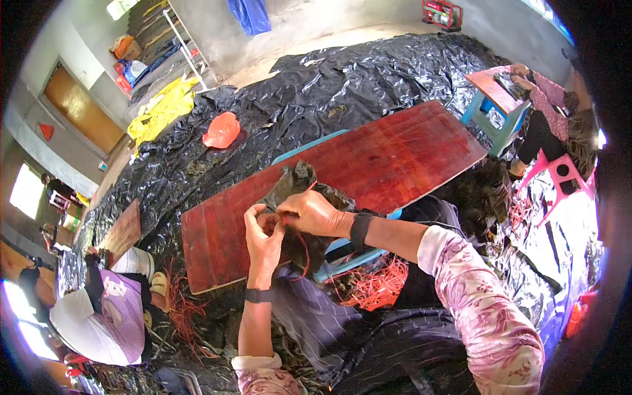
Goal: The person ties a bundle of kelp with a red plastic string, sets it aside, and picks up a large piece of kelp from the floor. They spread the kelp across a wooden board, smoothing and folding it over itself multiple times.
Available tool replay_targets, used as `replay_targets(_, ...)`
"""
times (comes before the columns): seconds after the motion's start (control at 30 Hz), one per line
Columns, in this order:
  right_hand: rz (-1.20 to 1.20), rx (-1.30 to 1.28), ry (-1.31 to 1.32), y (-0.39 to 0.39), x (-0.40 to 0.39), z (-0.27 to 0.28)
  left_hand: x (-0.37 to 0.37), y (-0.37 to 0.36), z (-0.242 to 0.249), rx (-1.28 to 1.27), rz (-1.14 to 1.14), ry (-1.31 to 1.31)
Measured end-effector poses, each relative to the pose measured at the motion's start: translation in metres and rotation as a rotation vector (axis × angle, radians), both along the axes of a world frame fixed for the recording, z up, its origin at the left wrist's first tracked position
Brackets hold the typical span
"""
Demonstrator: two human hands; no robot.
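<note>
Both my hands meet above the near edge of a red wooden board (pixel 395 158). My left hand (pixel 264 242) has its fingers curled into a pinch on a thin red string (pixel 305 253). Beside it, my right hand (pixel 313 212) is closed on the same string, whose end sticks up above the knuckles. Under and behind the hands lies a dark, crumpled leafy bundle (pixel 299 181), partly hidden by them. The string hangs down in front of the bundle's lower part.
Red strings (pixel 378 286) lie in a heap below the board. Black plastic sheeting (pixel 296 112) covers the floor, with an orange-red bag (pixel 222 130) on it. People sit at left and right, one by a small table (pixel 494 89). A pink stool (pixel 559 181) stands at right.
</note>
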State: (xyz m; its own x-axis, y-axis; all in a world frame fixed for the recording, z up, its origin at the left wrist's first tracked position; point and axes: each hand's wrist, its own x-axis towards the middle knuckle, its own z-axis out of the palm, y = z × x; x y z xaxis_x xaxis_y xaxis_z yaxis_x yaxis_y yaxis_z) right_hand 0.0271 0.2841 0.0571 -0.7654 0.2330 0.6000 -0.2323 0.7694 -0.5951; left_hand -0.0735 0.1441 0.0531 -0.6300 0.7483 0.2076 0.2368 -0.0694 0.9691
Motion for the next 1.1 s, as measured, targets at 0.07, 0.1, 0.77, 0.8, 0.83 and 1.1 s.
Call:
replay_targets(0.07,-0.022,0.085,-0.01,0.004,-0.003,-0.015,0.003,-0.001,0.0,-0.017,-0.01,0.016)
replay_targets(0.1,-0.035,0.17,-0.032,0.003,-0.003,-0.015,0.005,-0.001,0.001,-0.033,-0.011,0.02)
replay_targets(0.77,0.037,0.043,0.146,0.0,-0.002,-0.014,-0.006,-0.007,-0.001,-0.126,-0.048,-0.332)
replay_targets(0.8,0.038,0.047,0.136,0.0,-0.001,-0.014,-0.005,-0.007,-0.001,-0.123,-0.017,-0.331)
replay_targets(0.83,0.038,0.052,0.128,0.0,-0.001,-0.013,-0.005,-0.007,-0.002,-0.123,-0.016,-0.333)
replay_targets(1.1,0.062,0.041,0.118,0.002,-0.001,-0.016,-0.007,-0.006,-0.007,-0.119,-0.036,-0.303)
